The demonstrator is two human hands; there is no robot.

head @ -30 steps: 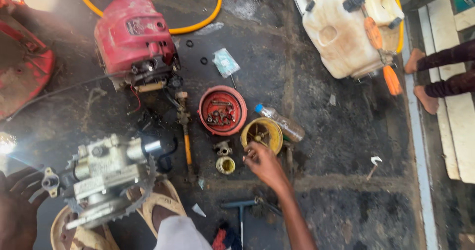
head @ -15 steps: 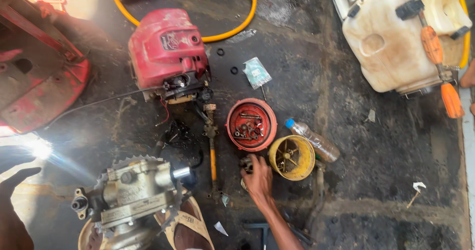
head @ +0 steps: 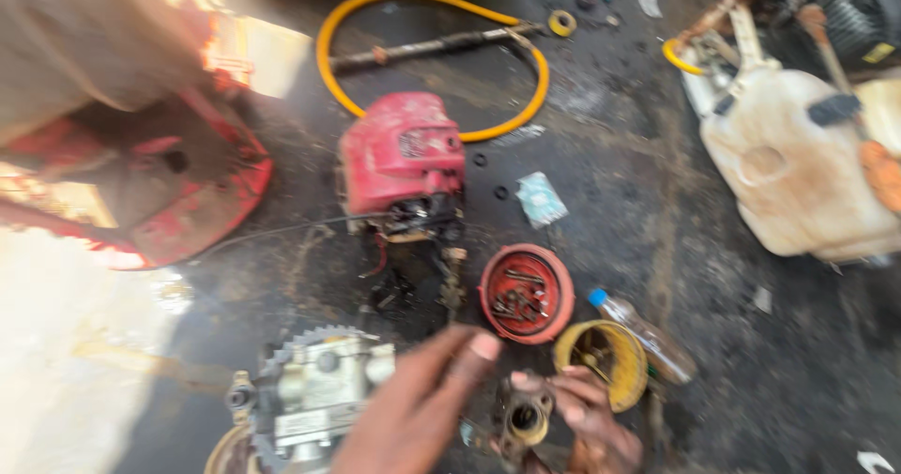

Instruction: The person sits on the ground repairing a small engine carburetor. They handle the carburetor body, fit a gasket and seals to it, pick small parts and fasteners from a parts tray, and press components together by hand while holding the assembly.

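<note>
My right hand (head: 582, 418) pinches small brass-and-grey carburettor part (head: 524, 420), raised off floor for look. Left hand (head: 422, 404) hovers beside, fingers loose, empty. Red lid (head: 526, 293) keeps screws together; yellow cup (head: 601, 361) near.

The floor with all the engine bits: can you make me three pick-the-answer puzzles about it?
1. Where is the red round lid?
A. beside the yellow round lid
B. on the white tank
C. inside the hose loop

2. What colour is the hose?
A. blue
B. yellow
C. black

3. What is the right hand doing?
A. lying flat on the floor
B. waving in the air
C. holding a small metal part

Answers: A, the two lids sit side by side; B, the looped hose is yellow; C, its fingers wrap the part, with the left hand next to it.
</note>
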